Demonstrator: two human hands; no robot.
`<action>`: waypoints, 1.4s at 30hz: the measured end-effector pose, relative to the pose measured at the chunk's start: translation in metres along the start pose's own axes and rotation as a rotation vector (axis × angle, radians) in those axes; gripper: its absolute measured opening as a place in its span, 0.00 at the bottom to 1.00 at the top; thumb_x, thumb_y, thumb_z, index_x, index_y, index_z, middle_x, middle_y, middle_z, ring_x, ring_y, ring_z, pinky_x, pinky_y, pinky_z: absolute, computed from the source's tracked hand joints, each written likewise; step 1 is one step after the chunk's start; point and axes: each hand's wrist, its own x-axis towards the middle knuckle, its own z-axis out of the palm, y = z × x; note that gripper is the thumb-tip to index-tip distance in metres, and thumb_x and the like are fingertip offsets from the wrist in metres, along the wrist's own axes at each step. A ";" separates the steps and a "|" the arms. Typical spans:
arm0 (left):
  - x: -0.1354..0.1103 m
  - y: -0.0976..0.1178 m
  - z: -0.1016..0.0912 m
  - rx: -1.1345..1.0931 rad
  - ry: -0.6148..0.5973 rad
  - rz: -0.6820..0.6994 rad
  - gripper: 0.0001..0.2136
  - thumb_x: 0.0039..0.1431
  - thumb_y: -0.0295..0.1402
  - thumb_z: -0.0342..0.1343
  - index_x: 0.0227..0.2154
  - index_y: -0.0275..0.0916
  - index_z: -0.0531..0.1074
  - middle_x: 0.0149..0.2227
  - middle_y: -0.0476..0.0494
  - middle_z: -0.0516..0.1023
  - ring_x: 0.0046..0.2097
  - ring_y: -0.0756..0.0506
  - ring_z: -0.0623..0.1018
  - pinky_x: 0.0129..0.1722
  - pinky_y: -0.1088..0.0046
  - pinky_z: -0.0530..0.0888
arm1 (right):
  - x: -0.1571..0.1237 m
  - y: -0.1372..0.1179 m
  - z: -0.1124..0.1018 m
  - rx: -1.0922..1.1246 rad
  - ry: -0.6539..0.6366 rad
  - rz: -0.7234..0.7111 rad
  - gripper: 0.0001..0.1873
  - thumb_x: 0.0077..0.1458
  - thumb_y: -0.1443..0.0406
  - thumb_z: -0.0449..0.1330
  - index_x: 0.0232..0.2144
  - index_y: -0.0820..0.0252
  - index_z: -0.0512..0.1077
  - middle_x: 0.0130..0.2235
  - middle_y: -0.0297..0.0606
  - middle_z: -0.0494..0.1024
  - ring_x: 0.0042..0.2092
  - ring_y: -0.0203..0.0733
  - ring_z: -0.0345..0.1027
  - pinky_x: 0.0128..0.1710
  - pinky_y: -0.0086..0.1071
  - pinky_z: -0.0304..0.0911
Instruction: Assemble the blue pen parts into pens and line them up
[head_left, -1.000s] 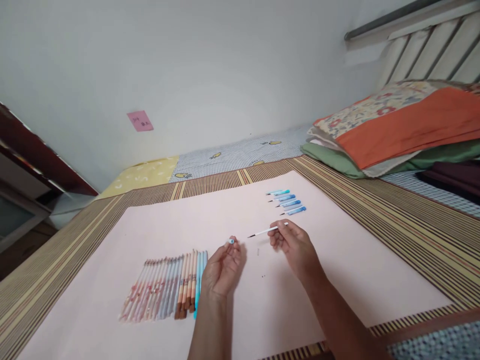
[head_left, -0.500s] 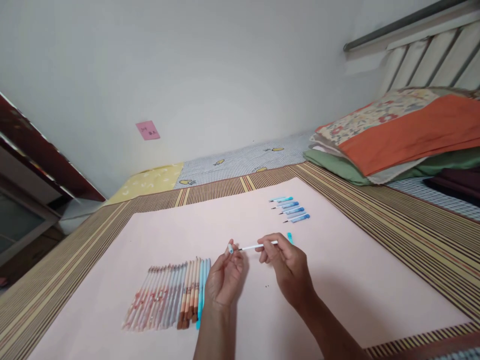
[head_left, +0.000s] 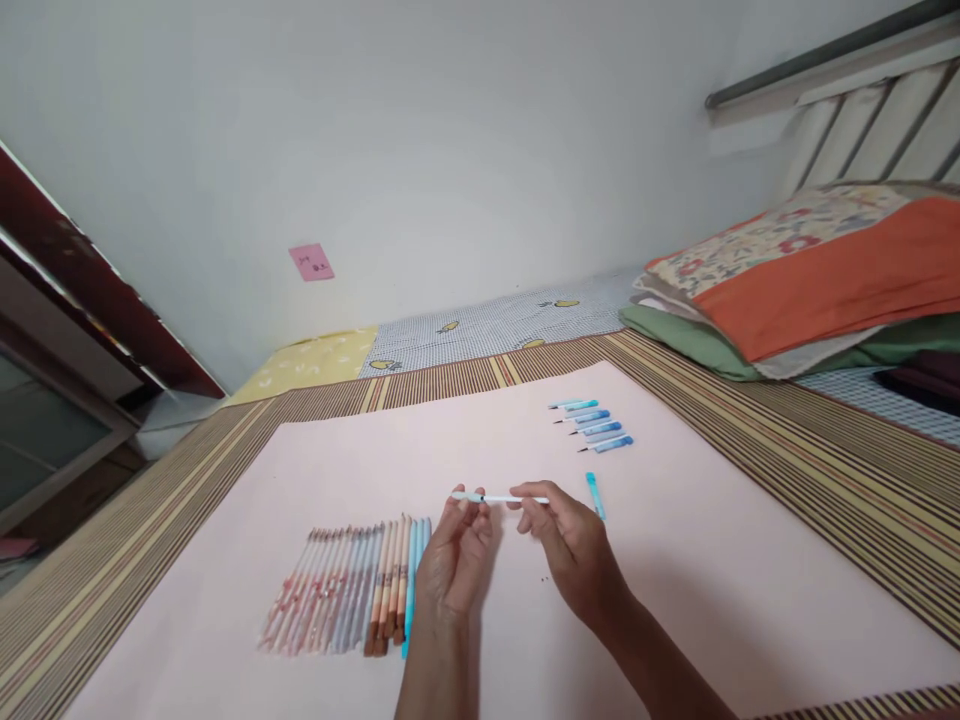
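White refill (head_left: 502, 499) into line! Its tip (head_left: 482, 498), apart from the pale tube (head_left: 466, 496) a second earlier, had met its mouth, the pieces apparently mating. Left hand (head_left: 454, 558) fingers pinched the tube, right hand (head_left: 576, 540) fingers the refill, above pink paper (head_left: 375, 455).

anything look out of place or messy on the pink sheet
Two small things: dark specks lie on the pink sheet near the right hand, too tiny to identify, and one turquoise pen part lies apart from the row of blue pen parts, at a different angle.
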 end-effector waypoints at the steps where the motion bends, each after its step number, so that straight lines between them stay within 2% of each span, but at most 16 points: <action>1: 0.000 0.001 -0.001 0.025 -0.022 0.024 0.08 0.61 0.17 0.54 0.37 0.34 0.74 0.37 0.38 0.81 0.34 0.49 0.82 0.32 0.77 0.80 | 0.001 0.001 -0.001 0.056 0.003 0.053 0.16 0.67 0.55 0.51 0.43 0.58 0.74 0.29 0.37 0.77 0.35 0.43 0.74 0.35 0.32 0.67; 3: 0.001 0.002 -0.002 0.063 -0.052 0.069 0.07 0.59 0.17 0.57 0.36 0.34 0.74 0.37 0.38 0.82 0.33 0.49 0.82 0.31 0.79 0.79 | 0.004 0.004 -0.002 0.173 0.001 0.131 0.19 0.67 0.53 0.51 0.42 0.60 0.74 0.31 0.39 0.79 0.33 0.42 0.73 0.32 0.32 0.67; 6: 0.000 0.003 -0.002 0.091 -0.066 0.103 0.06 0.54 0.18 0.63 0.33 0.33 0.75 0.34 0.40 0.82 0.32 0.49 0.81 0.30 0.80 0.78 | 0.005 0.006 -0.003 0.256 0.002 0.160 0.20 0.66 0.52 0.52 0.42 0.61 0.75 0.36 0.43 0.80 0.30 0.39 0.71 0.31 0.32 0.67; 10: -0.002 0.004 0.000 0.165 -0.134 0.129 0.10 0.48 0.23 0.70 0.32 0.34 0.75 0.32 0.42 0.82 0.30 0.49 0.81 0.29 0.80 0.78 | 0.004 0.005 -0.004 0.209 0.026 0.141 0.19 0.66 0.52 0.52 0.44 0.60 0.74 0.37 0.42 0.80 0.31 0.39 0.71 0.32 0.32 0.67; 13: -0.002 0.005 -0.001 0.211 -0.133 0.163 0.11 0.47 0.26 0.72 0.32 0.34 0.75 0.31 0.43 0.82 0.30 0.50 0.81 0.29 0.80 0.78 | 0.005 0.004 -0.006 0.160 -0.006 0.127 0.19 0.67 0.53 0.52 0.42 0.60 0.75 0.34 0.40 0.80 0.30 0.38 0.71 0.32 0.32 0.67; 15: -0.002 0.006 -0.002 0.230 -0.109 0.180 0.11 0.47 0.26 0.71 0.31 0.34 0.75 0.30 0.43 0.82 0.30 0.49 0.81 0.29 0.80 0.78 | 0.006 0.005 -0.010 0.117 -0.017 0.115 0.19 0.67 0.53 0.52 0.41 0.59 0.75 0.32 0.39 0.79 0.30 0.39 0.71 0.32 0.32 0.67; 18: 0.000 0.004 -0.002 0.251 -0.072 0.189 0.09 0.49 0.25 0.69 0.30 0.33 0.75 0.30 0.41 0.82 0.30 0.49 0.81 0.30 0.79 0.78 | 0.008 0.007 -0.015 0.089 0.037 0.117 0.19 0.66 0.52 0.52 0.39 0.59 0.75 0.30 0.37 0.78 0.30 0.39 0.71 0.32 0.32 0.67; 25: 0.004 -0.002 -0.001 0.244 0.011 0.190 0.05 0.56 0.19 0.61 0.29 0.33 0.74 0.30 0.41 0.82 0.31 0.48 0.83 0.29 0.80 0.79 | 0.012 0.027 -0.011 0.255 0.119 0.209 0.21 0.63 0.49 0.56 0.36 0.60 0.75 0.30 0.39 0.79 0.28 0.39 0.71 0.28 0.32 0.67; 31: 0.002 0.000 0.004 0.121 0.121 0.077 0.07 0.59 0.16 0.55 0.29 0.31 0.73 0.29 0.38 0.82 0.32 0.47 0.83 0.28 0.81 0.79 | 0.013 0.033 -0.007 0.344 0.144 0.263 0.22 0.59 0.48 0.59 0.35 0.61 0.76 0.29 0.41 0.80 0.27 0.39 0.72 0.27 0.32 0.66; 37: 0.002 0.001 0.003 0.122 0.096 0.008 0.06 0.55 0.16 0.56 0.33 0.30 0.73 0.32 0.37 0.82 0.33 0.47 0.83 0.32 0.77 0.79 | 0.013 0.030 -0.011 0.316 0.182 0.236 0.22 0.60 0.48 0.58 0.34 0.61 0.75 0.28 0.40 0.79 0.26 0.39 0.71 0.27 0.32 0.66; 39: 0.005 -0.001 0.000 0.269 0.075 0.116 0.07 0.52 0.18 0.59 0.34 0.32 0.73 0.33 0.38 0.82 0.33 0.47 0.82 0.33 0.75 0.79 | 0.013 0.030 -0.012 0.308 0.184 0.232 0.22 0.60 0.48 0.58 0.34 0.61 0.75 0.28 0.40 0.79 0.26 0.39 0.71 0.26 0.32 0.66; 42: 0.007 -0.007 -0.005 0.726 0.050 0.477 0.08 0.50 0.25 0.64 0.34 0.37 0.73 0.32 0.44 0.81 0.32 0.48 0.80 0.32 0.76 0.74 | 0.014 0.032 -0.015 0.291 0.208 0.246 0.23 0.60 0.47 0.58 0.34 0.61 0.75 0.28 0.40 0.79 0.26 0.39 0.71 0.26 0.32 0.67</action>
